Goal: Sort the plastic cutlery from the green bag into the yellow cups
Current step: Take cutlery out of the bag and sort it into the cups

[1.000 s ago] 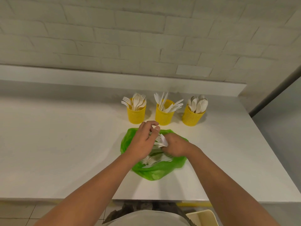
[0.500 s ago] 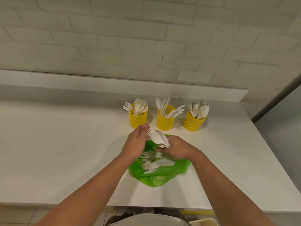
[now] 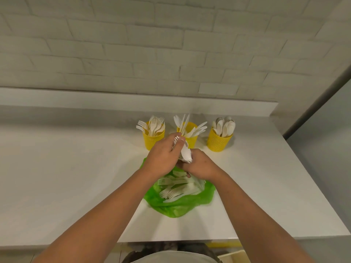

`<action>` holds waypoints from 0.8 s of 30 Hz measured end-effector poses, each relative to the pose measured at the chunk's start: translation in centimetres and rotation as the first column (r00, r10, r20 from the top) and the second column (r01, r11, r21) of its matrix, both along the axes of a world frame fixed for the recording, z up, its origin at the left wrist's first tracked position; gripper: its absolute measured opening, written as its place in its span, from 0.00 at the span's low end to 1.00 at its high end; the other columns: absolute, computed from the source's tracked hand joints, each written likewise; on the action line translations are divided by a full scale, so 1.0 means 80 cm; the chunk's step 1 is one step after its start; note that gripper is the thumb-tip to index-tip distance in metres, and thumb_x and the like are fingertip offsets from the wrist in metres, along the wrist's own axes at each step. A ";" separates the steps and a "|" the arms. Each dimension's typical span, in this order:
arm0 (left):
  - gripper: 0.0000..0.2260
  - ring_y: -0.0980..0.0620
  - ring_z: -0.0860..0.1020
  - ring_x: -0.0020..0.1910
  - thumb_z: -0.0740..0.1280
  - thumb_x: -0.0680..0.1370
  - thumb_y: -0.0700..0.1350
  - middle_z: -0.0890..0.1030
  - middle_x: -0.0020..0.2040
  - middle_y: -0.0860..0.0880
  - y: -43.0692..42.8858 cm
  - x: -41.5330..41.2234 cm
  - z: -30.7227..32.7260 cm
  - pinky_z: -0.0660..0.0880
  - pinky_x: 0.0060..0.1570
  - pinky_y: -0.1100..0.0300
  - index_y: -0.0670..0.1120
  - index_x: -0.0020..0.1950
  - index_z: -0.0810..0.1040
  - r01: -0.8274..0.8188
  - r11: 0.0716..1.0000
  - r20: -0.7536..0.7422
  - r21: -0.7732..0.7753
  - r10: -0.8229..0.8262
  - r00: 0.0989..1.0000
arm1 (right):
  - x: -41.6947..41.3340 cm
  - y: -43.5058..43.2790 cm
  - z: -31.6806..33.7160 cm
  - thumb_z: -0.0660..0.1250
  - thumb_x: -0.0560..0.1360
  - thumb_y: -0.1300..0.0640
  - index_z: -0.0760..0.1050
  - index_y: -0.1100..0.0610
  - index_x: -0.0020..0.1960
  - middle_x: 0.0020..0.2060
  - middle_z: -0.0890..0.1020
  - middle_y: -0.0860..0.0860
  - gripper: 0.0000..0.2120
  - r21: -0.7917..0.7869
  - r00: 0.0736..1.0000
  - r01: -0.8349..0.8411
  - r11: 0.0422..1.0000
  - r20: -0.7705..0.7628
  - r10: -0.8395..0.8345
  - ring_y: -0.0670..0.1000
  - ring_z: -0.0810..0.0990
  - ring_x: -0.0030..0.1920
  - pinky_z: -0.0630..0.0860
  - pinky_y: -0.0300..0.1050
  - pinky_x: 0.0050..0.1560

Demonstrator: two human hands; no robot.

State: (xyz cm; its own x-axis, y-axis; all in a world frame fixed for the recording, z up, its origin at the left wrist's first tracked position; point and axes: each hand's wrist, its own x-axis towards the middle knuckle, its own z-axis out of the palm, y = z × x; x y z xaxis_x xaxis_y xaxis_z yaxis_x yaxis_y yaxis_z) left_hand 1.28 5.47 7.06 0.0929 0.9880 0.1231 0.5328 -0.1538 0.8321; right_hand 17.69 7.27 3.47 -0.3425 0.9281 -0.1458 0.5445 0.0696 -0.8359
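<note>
One cutlery bundle (image 3: 183, 150), tines toward cups (image 3: 192, 142)

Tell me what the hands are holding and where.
Both hold one small bunch of white cutlery: the left hand pinches its upper end, the right hand grips its lower end.

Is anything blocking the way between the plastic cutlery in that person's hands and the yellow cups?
Nothing visible. The left hand and right hand grip the cutlery bundle just in front of the yellow cups, with no object between. The cups already bristle with cutlery, which may crowd the openings.
</note>
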 end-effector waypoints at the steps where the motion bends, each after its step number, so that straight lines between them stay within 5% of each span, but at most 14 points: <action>1: 0.19 0.53 0.77 0.64 0.56 0.85 0.56 0.81 0.64 0.54 0.004 -0.003 0.003 0.72 0.64 0.55 0.51 0.70 0.77 0.018 0.998 0.044 -0.053 -0.016 0.999 | -0.001 -0.001 0.000 0.74 0.75 0.58 0.77 0.61 0.44 0.29 0.79 0.50 0.07 -0.001 0.999 0.024 1.000 -0.027 -0.024 0.51 0.79 0.27 0.77 0.46 0.32; 4: 0.20 0.55 0.74 0.67 0.53 0.86 0.58 0.76 0.66 0.58 0.011 -0.005 0.016 0.67 0.71 0.55 0.54 0.75 0.73 0.036 0.967 0.372 -0.251 0.062 0.926 | -0.004 -0.002 0.008 0.73 0.75 0.58 0.77 0.58 0.42 0.28 0.77 0.51 0.07 -0.040 0.972 0.161 0.986 -0.167 -0.166 0.51 0.76 0.27 0.74 0.44 0.33; 6: 0.22 0.49 0.78 0.65 0.52 0.86 0.60 0.79 0.65 0.52 0.015 -0.004 0.013 0.70 0.71 0.47 0.52 0.75 0.71 -0.026 0.919 0.581 -0.392 0.270 0.768 | -0.010 0.002 0.021 0.73 0.77 0.58 0.79 0.58 0.44 0.27 0.76 0.53 0.05 -0.112 0.881 0.278 0.954 -0.367 -0.299 0.52 0.75 0.27 0.73 0.46 0.35; 9: 0.23 0.44 0.81 0.60 0.53 0.84 0.64 0.83 0.61 0.46 0.002 -0.006 -0.002 0.74 0.60 0.48 0.52 0.69 0.75 0.001 0.826 0.637 -0.563 0.433 0.638 | -0.027 0.006 0.047 0.71 0.78 0.63 0.76 0.59 0.44 0.28 0.72 0.53 0.06 -0.282 0.544 0.317 0.906 -0.728 -0.417 0.53 0.71 0.26 0.70 0.48 0.34; 13: 0.26 0.42 0.82 0.50 0.58 0.82 0.63 0.86 0.53 0.41 -0.011 -0.005 -0.015 0.77 0.49 0.50 0.44 0.66 0.78 0.090 0.728 0.698 -0.680 0.604 0.384 | -0.065 0.001 0.064 0.69 0.79 0.64 0.73 0.59 0.49 0.30 0.70 0.54 0.05 -0.387 0.228 0.258 0.885 -0.866 -0.445 0.52 0.71 0.27 0.72 0.44 0.30; 15: 0.25 0.41 0.84 0.49 0.60 0.82 0.60 0.87 0.51 0.40 -0.009 -0.005 -0.013 0.78 0.55 0.49 0.41 0.64 0.79 0.115 0.725 0.729 -0.679 0.648 0.220 | -0.088 -0.009 0.062 0.69 0.79 0.64 0.74 0.57 0.46 0.30 0.70 0.54 0.06 -0.415 0.196 0.258 0.872 -0.862 -0.468 0.52 0.71 0.27 0.72 0.44 0.29; 17: 0.21 0.43 0.84 0.41 0.60 0.82 0.57 0.85 0.40 0.43 -0.009 -0.006 -0.003 0.80 0.49 0.51 0.41 0.58 0.80 0.085 0.728 0.732 -0.680 0.670 0.122 | -0.108 -0.021 0.057 0.69 0.79 0.63 0.73 0.57 0.44 0.29 0.69 0.54 0.07 -0.452 0.176 0.237 0.860 -0.851 -0.495 0.52 0.71 0.27 0.72 0.43 0.28; 19: 0.20 0.46 0.83 0.35 0.60 0.82 0.56 0.80 0.30 0.47 -0.009 -0.011 0.004 0.78 0.41 0.54 0.42 0.57 0.81 0.054 0.709 0.710 -0.703 0.695 0.109 | -0.120 -0.029 0.054 0.68 0.80 0.64 0.72 0.58 0.44 0.27 0.69 0.54 0.08 -0.454 0.166 0.204 0.868 -0.857 -0.487 0.53 0.71 0.27 0.73 0.44 0.29; 24: 0.20 0.51 0.76 0.36 0.60 0.82 0.56 0.72 0.27 0.52 -0.016 -0.005 0.013 0.74 0.46 0.56 0.44 0.52 0.87 0.058 0.770 0.767 -0.636 0.621 0.161 | -0.136 -0.035 0.047 0.67 0.80 0.66 0.72 0.57 0.39 0.26 0.67 0.54 0.12 -0.389 0.278 0.213 0.896 -0.855 -0.437 0.51 0.68 0.25 0.73 0.44 0.32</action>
State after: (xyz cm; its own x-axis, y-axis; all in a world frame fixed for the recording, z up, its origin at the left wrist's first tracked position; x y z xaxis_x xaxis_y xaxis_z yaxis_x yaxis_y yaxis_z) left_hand 0.89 4.15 8.14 -0.0491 0.8364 -0.5459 -0.7427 0.3349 0.5798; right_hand 6.83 4.50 7.22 -0.0343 0.9924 -0.1180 -0.6169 -0.1139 -0.7787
